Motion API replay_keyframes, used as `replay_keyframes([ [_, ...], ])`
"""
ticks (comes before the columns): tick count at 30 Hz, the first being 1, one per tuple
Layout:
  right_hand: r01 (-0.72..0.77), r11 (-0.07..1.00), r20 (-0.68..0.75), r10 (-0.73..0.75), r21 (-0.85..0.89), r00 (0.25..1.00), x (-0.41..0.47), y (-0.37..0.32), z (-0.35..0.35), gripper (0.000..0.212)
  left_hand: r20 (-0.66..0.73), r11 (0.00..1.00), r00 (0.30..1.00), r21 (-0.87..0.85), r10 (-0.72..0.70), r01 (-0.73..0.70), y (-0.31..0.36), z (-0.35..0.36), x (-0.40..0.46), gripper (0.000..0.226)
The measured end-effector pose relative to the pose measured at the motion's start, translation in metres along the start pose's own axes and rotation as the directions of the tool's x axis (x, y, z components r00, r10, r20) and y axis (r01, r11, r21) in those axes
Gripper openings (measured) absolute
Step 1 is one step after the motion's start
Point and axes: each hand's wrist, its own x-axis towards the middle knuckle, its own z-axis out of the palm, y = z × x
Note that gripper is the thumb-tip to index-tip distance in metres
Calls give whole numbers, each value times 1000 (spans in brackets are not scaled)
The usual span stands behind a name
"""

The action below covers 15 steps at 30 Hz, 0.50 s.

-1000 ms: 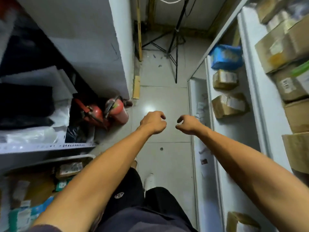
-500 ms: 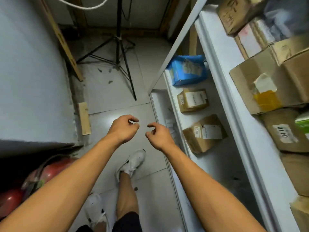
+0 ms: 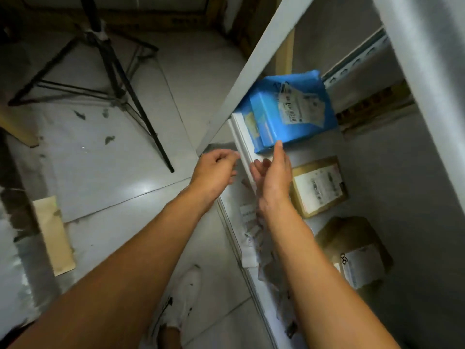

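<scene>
left hand: fingers loosely curled, empty, at shelf lip | right hand: fingers straight, one tip touching blue parcel near edge | blue parcel: lying on shelf, far end, beyond brown box | tripod: on floor, farther left

blue parcel label: unreadable | left hand fingers: blurred | tripod: top cut off

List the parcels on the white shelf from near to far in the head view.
The nearest cardboard box → second cardboard box → blue parcel, at whose near edge the right hand reaches with a straight finger.
</scene>
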Motion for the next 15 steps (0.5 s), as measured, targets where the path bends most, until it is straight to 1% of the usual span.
replay_keyframes([
  [4, -129, 992, 30, 129, -7, 991, 41, -21, 23, 70, 54, 1000, 998, 3, 19, -19, 21, 12, 31, 9],
  [7, -186, 982, -7, 187, 42, 982, 65, -38, 36, 65, 52, 1000, 999, 30, -10, 8, 24, 8, 42, 13],
  [9, -161, 980, -38, 166, 112, 985, 72, -43, 35, 60, 49, 997, 998, 66, -44, 41, 23, 4, 48, 16],
  [10, -149, 979, -46, 157, 138, 987, 74, -42, 34, 59, 38, 996, 997, 71, -60, 58, 22, 0, 50, 14],
  [13, -130, 978, -69, 143, 163, 987, 71, -37, 23, 60, 7, 997, 997, 27, -74, 74, 20, -3, 51, 9],
  [15, -135, 974, -73, 150, 183, 986, 64, -36, 15, 60, 16, 997, 997, 13, -72, 72, 21, 0, 49, 17],
])
